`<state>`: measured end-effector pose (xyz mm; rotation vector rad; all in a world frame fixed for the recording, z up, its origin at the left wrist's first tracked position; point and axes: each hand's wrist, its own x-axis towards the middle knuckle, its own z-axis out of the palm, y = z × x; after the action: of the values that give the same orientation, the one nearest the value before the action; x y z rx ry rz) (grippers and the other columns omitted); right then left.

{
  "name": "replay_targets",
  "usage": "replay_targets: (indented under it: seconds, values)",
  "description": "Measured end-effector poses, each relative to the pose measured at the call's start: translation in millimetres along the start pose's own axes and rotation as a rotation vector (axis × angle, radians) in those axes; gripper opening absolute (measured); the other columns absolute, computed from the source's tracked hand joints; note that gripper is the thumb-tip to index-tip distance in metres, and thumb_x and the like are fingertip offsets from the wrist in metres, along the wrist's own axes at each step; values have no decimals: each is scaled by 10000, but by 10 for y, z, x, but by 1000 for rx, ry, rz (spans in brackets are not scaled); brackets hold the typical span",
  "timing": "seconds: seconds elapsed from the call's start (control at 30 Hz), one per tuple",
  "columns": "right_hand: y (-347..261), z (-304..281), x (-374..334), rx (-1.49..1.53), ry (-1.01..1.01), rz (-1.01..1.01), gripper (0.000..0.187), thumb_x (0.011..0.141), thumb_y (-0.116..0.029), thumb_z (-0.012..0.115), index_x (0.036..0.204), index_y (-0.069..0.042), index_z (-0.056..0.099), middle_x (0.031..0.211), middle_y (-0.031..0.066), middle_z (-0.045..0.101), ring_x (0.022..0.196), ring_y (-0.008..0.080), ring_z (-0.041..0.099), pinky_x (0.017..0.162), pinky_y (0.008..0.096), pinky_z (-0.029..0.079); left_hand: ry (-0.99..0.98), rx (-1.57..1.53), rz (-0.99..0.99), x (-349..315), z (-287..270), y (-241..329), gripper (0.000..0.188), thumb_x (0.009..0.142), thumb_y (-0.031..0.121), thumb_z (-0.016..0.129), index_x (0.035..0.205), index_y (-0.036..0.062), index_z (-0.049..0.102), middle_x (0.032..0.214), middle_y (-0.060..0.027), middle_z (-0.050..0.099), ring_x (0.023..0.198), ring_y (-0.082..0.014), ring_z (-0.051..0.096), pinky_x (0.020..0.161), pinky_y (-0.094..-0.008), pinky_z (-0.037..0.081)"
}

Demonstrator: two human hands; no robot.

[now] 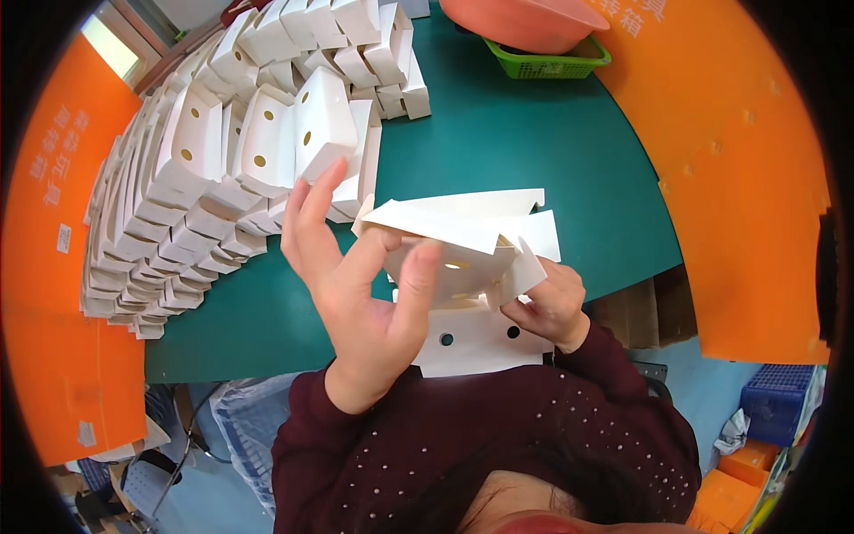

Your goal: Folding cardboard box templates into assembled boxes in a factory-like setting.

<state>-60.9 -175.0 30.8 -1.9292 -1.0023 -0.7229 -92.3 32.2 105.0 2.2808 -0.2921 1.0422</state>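
Observation:
A partly folded white cardboard box, its flaps sticking up, is between my two hands above the near part of the table. My right hand is closed on its right end, fingers partly hidden by a flap. At its left end is my left hand; the index finger and thumb touch the box, apart from each other, while the other fingers stretch up and outward. Below lies a flat white cardboard panel with two round holes; whether it is joined to the box I cannot tell.
Stacked white boxes with round holes fill the left of the green table. A pink basin rests on a green basket at the far right. Orange panels flank the table. A blue crate stands at the lower right.

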Motion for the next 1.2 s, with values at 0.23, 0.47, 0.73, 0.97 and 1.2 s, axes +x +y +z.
replay_targets:
  seconds: [0.23, 0.47, 0.73, 0.97, 1.2]
  values:
    - [14, 22, -17, 31, 14, 29, 223, 690, 85, 707, 877, -26, 660, 826, 58, 706, 688, 191, 679, 560, 254, 524, -168, -190, -204, -7, 81, -13, 60, 819, 46, 670, 868, 28, 640, 1308, -186, 541, 1240, -303, 500, 1023, -390, 370]
    - [80, 5, -41, 40, -60, 140, 235, 675, 78, 700, 872, -44, 660, 755, 54, 670, 638, 188, 646, 542, 267, 508, -124, -421, -160, 11, 165, 10, 440, 813, -7, 677, 1210, 21, 491, 1217, -119, 553, 1118, -205, 558, 951, -317, 439]
    - [180, 56, -59, 7, -117, 56, 220, 670, 62, 699, 852, -52, 649, 804, 38, 655, 628, 180, 617, 512, 275, 492, 28, -899, -577, -8, 276, 79, 870, 781, -24, 707, 1480, 60, 195, 1098, -108, 529, 952, -174, 547, 830, -316, 484]
    - [193, 97, -59, -21, -101, 37, 221, 661, 54, 701, 845, -58, 649, 802, 33, 652, 636, 181, 616, 504, 283, 492, 251, -915, -690, -7, 330, 156, 1074, 762, -34, 753, 1533, 70, 13, 1127, -101, 513, 1002, -158, 547, 837, -294, 484]
    - [195, 104, -60, -21, -124, 41, 247, 657, 44, 689, 879, -57, 644, 840, 44, 642, 663, 190, 613, 525, 289, 496, -128, -1006, -830, -7, 294, 58, 576, 844, 35, 665, 1367, -8, 426, 1084, -69, 595, 998, -141, 554, 909, -281, 409]
